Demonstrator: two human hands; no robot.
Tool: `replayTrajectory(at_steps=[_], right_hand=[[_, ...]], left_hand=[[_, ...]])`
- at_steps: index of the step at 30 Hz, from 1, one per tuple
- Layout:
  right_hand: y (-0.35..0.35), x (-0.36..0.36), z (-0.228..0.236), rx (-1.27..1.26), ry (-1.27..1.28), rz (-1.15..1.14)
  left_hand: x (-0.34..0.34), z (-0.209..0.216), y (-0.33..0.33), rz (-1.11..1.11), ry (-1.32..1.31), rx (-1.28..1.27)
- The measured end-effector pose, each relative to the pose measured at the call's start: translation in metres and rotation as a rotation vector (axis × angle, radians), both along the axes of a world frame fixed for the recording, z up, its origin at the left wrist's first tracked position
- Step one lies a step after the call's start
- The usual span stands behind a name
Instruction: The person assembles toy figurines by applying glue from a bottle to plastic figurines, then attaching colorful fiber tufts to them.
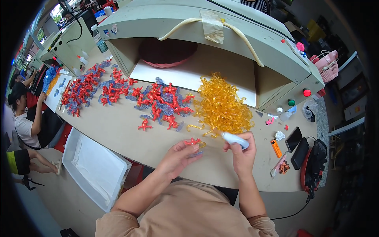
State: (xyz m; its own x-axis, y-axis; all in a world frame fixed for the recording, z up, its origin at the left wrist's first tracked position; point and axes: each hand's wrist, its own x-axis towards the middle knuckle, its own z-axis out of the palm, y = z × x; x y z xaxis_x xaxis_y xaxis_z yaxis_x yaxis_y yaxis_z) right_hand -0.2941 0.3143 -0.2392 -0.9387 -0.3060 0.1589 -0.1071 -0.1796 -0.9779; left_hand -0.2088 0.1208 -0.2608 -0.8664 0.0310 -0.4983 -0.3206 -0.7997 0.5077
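Note:
My left hand [178, 158] is closed on a small red plastic figure [192, 141]. A curved yellow piece [202, 144] and a translucent blue base [196, 154] show at the figure. In my right hand [241, 152] is a small white squeeze bottle [235, 140], its nozzle pointing left toward the yellow pieces. Beyond it lies a heap of curly translucent yellow pieces [225, 106], with a few loose ones at its near edge. Several red figures on blue bases [160, 98] are piled left of that heap, and one figure [145, 124] lies apart, closer to me.
A pale hooded cabinet [284, 67] stands at the back with a dark red round tray [167, 51] inside. On the right are an orange lighter [275, 148], a phone [293, 139] and a black-red bag [314, 166]. Left below is a white bin [92, 166]; a co-worker [33, 118] sits beyond.

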Motion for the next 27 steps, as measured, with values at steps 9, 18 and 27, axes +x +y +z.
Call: replayTrajectory(at_steps=[9,18,27], right_hand=[[-0.018,0.002,-0.007,0.362,0.022,0.188],[-0.024,0.003,0.002,0.529,0.457,0.125],[-0.024,0.007,-0.009,0.451,0.625,0.014]], left_hand=[[0.002,-0.001,0.006,0.018,0.016,-0.074],[0.005,-0.002,0.010,0.019,0.026,-0.157],[0.005,-0.001,0.013,0.000,0.029,-0.209]])
